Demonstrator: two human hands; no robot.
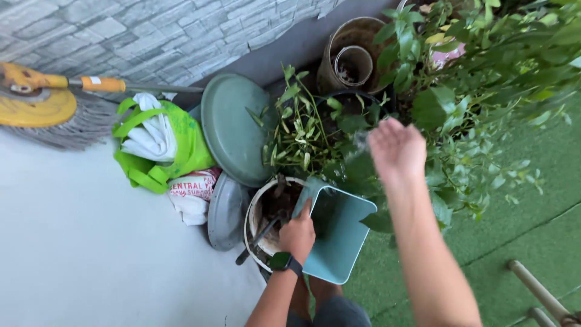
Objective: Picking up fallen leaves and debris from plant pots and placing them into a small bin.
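Observation:
My left hand (297,233), with a dark watch on the wrist, grips the rim of a light teal square pot (337,239) held tilted over a white bucket (254,209). The bucket holds dark soil and a dark-handled tool. My right hand (396,150) is raised above the potted plants, fingers loosely together, with nothing visible in it; it looks slightly blurred. Below it a black pot (354,103) holds a thin-stemmed green plant (299,130).
Grey round lids (233,136) lean on the wall beside a green bag (181,151) with white cloth. A yellow broom (42,103) lies at the left. Brown pots (354,54) and leafy bushes (484,91) crowd the back right. Green turf (526,230) covers the right floor.

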